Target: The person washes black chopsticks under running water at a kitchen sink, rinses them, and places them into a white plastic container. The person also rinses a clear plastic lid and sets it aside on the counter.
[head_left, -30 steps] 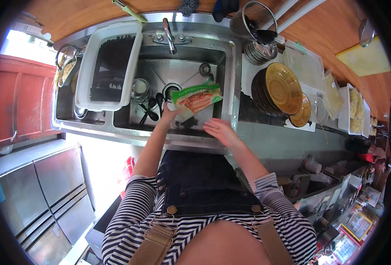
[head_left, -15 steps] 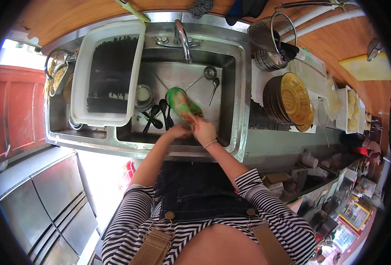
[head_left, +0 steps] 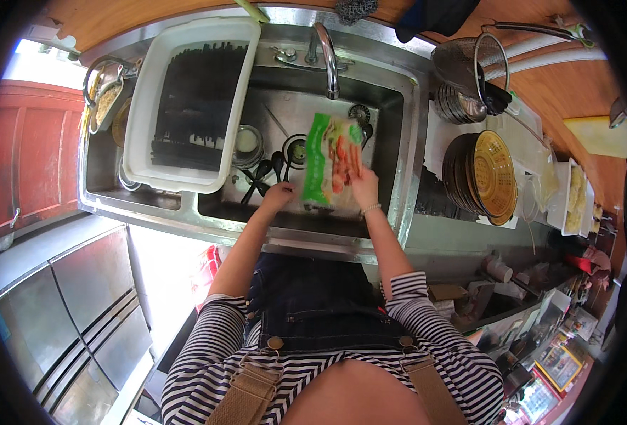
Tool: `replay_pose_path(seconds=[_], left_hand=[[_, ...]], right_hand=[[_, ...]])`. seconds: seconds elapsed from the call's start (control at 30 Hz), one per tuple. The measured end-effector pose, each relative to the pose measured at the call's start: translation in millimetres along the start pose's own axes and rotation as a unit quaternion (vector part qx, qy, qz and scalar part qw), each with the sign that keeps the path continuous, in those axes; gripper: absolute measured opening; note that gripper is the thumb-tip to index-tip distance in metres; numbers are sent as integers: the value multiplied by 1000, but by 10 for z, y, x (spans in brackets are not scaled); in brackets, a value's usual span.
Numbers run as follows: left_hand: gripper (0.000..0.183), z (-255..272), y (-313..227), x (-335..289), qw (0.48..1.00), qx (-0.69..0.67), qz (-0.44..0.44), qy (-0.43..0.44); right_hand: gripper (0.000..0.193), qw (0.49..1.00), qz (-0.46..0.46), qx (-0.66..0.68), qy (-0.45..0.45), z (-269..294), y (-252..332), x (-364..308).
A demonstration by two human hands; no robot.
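A flat green food bag (head_left: pixel 320 159) with a picture of reddish food on it is held up over the sink basin. My right hand (head_left: pixel 364 190) grips its right edge, fingers closed on it. To the bag's lower left is my left hand (head_left: pixel 278 197), closed and apart from it; what its fingers hold, if anything, I cannot make out. Several black spoons (head_left: pixel 264 170) lie in the basin left of the bag, beside a stack of clear round bowls (head_left: pixel 247 144). A round strainer ladle (head_left: pixel 359 113) shows behind the bag.
A large white tub (head_left: pixel 135 134) with a dark bottom stands across the left of the sink (head_left: pixel 416 127). The faucet (head_left: pixel 331 71) arches over the basin from behind. Stacked yellow-brown baskets (head_left: pixel 494 173) and a wire strainer (head_left: pixel 469 60) are on the right.
The bag was bunched and tilted with both hands at its lower end. Now it is spread flat and further right, and my left hand has come away to the left.
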State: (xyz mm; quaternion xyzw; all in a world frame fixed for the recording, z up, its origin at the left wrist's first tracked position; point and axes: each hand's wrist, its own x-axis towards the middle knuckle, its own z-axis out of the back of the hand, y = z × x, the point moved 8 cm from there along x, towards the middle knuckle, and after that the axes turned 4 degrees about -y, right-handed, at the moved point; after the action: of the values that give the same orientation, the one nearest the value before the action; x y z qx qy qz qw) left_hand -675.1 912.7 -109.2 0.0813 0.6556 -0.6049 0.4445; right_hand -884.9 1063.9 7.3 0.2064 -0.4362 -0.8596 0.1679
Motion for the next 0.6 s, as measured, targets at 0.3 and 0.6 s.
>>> replay_pose_path(seconds=[0.3,0.6], left_hand=[[19,317,-517,-197,966,123,-113,-199],[14,332,-1087,-52,971,64,-155,-170]], right_hand=[[50,941,-335,15,-44,-348,-1128,790],[30,922,-330,-201,-34,-472,-1515,936]])
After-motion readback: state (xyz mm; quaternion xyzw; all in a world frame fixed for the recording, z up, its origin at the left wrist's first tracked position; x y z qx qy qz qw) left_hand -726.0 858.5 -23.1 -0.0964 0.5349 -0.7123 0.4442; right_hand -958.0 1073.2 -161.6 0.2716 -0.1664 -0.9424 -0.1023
